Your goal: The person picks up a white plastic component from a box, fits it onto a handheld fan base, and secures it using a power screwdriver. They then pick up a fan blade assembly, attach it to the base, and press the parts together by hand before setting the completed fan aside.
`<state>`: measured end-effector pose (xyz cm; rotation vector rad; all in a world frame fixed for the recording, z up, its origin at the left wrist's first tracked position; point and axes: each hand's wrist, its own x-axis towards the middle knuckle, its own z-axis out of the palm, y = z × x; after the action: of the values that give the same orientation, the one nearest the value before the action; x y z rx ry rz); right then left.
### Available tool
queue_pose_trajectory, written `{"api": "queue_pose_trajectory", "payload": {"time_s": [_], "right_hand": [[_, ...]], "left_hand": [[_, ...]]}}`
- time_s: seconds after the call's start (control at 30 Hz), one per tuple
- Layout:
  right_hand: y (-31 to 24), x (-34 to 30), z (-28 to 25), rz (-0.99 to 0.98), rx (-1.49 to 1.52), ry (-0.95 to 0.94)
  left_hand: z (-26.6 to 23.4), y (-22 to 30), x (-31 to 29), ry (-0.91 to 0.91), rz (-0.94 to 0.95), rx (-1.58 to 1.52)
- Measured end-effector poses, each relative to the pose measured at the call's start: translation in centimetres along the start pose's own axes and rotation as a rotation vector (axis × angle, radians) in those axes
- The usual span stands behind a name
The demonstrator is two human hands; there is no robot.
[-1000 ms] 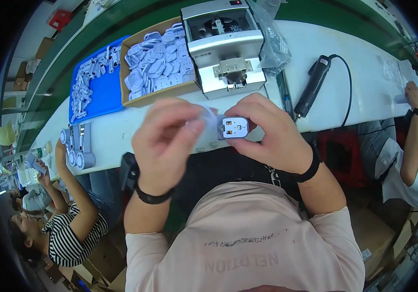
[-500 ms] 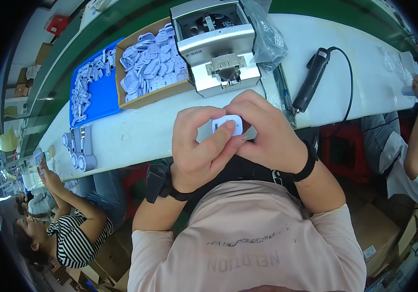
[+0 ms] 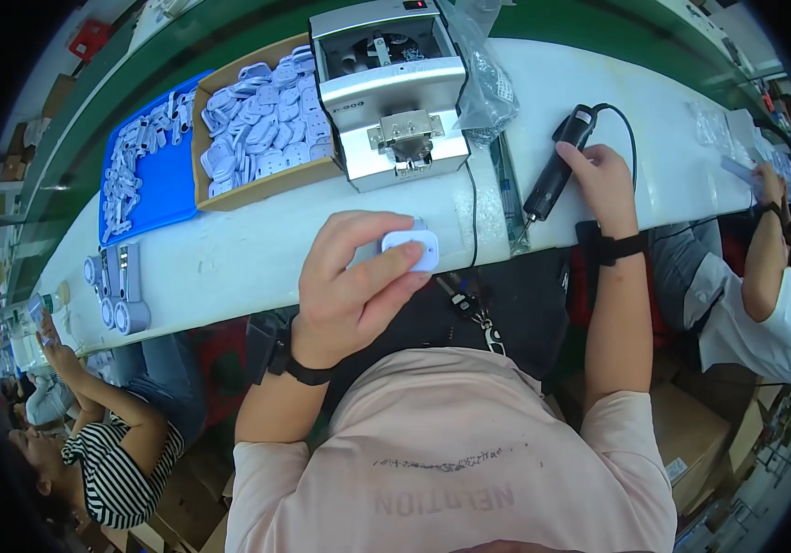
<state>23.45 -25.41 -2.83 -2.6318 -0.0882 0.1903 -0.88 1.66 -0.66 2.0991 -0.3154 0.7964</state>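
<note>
Pinched between the thumb and fingers of my left hand (image 3: 345,290) is a small pale lavender plastic housing (image 3: 423,247) with rounded corners. It is held up over the front edge of the bench. To the right, my right hand (image 3: 603,184) is closing round a black electric screwdriver (image 3: 554,175), its thumb across the body. Some of those fingers are hidden. The screwdriver lies slanted on the white bench top, its bit pointing toward me, and a black cable runs from its far end.
A silver screw feeder (image 3: 400,124) stands at the back, with a clear plastic bag (image 3: 487,88) beside it. Left of it are a cardboard box (image 3: 271,189) of pale housings and a blue tray (image 3: 160,189) of small parts. Several lavender assemblies (image 3: 128,286) lie near the left edge. Co-workers sit on both sides.
My right hand has left the housing and moved right onto the electric screwdriver. My left hand keeps the housing. The whole view has shifted slightly.
</note>
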Motion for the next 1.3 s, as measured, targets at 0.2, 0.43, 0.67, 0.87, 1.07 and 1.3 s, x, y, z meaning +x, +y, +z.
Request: {"api": "queue_pose_trajectory", "payload": {"time_s": [0.2,0.43,0.67,0.87,1.07,1.3], "right_hand": [[-1.7,-3.1,2.3,-0.16,1.129,0.064],[-5.7,-9.4,1.2,-0.484,0.985,-0.097],[-8.1,-8.4,1.3,-0.444,1.037,-0.244],[-14.6,-8.3,-0.8,-0.927,1.314,-0.206],[-18.5,-6.7,2.5,-0.908,1.208,-0.232],[-19.2,-7.0,1.3,-0.671,1.05,-0.493]], "left_hand": [[-0.2,0.4,0.0,0.008,-0.044,0.024],[0.1,0.3,0.2,0.032,-0.041,0.004],[0.1,0.7,-0.4,0.062,-0.07,-0.034],[0.3,-0.1,0.0,0.132,-0.055,-0.006],[1.0,-0.4,0.0,0.165,0.005,-0.05],[0.6,-0.7,-0.3,0.191,-0.026,-0.114]]}}
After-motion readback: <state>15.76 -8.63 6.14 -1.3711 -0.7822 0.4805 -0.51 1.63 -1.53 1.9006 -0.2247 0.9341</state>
